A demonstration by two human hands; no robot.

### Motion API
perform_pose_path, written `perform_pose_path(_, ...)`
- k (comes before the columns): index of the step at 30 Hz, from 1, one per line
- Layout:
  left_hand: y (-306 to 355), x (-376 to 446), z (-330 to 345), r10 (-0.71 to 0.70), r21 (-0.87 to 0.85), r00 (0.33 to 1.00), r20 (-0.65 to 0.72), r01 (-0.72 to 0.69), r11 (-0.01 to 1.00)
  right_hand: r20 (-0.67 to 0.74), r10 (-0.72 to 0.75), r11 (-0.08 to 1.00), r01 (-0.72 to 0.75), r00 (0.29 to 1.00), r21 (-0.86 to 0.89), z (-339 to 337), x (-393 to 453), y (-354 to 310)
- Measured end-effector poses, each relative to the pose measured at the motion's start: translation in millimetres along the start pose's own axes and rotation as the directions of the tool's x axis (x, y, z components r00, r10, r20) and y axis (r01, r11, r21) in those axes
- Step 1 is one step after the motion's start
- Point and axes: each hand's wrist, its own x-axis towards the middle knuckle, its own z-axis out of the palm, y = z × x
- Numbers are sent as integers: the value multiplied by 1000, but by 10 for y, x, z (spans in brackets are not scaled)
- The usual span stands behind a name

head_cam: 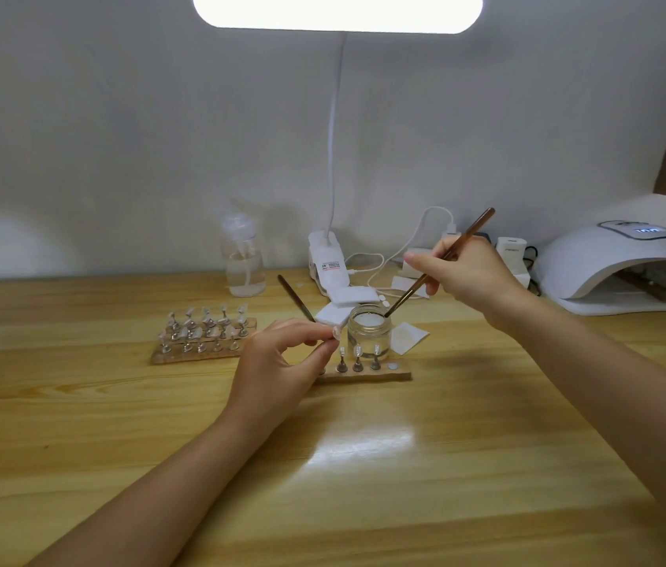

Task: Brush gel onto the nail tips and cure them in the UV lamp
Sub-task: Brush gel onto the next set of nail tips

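We see the right hand (466, 272) gripping a brown brush (437, 263) pen-style, fingers curled round the shaft, bristle end dipped into the open glass gel jar (368, 335) just below and to its left. The brush's long axis runs diagonally, handle up and to the right, tip down-left into the jar mouth. The left hand (282, 362) pinches one nail tip (336, 332) between thumb and forefinger, held just left of the jar, close to its rim. We judge the next move to be a short one: brush tip out of the jar and leftward onto the pinched tip, so the right hand does the travel and the left only steadies. The near wooden strip (380, 375) sits just in front of the jar with three stands carrying tips; its left end is hidden behind the left hand. A second rack (204, 333) full of tips sits well to the left on the tabletop (364, 464). The UV lamp (625, 263) stands far right, opening facing us, nearer the right arm; something lies inside, too dim to name. We guess curing comes later, as coating is underway. A spare brush (294, 296) lies behind the jar.
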Motion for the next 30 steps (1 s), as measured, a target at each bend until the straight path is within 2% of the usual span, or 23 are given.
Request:
perform_pose_path(8,-8,-3,-1,-2,-2,1000,2,2,1000,-80,75,990,-65,994,121,-69,-4,28)
perform_pose_path(21,-15,-1,3,-8,9,1000,2,8,1000,-62,178,956,-158,982,247,5,-92,159)
perform_pose_path(24,-20,0,4,-5,17,1000,2,5,1000,-104,170,954,-137,980,267,-45,-98,191)
perform_pose_path(28,-18,2,3,-7,16,1000,7,7,1000,-171,141,911,-60,975,407,-8,-181,133)
perform_pose_path(30,-15,4,4,-14,16,1000,10,13,1000,-178,79,880,15,981,474,59,-261,80)
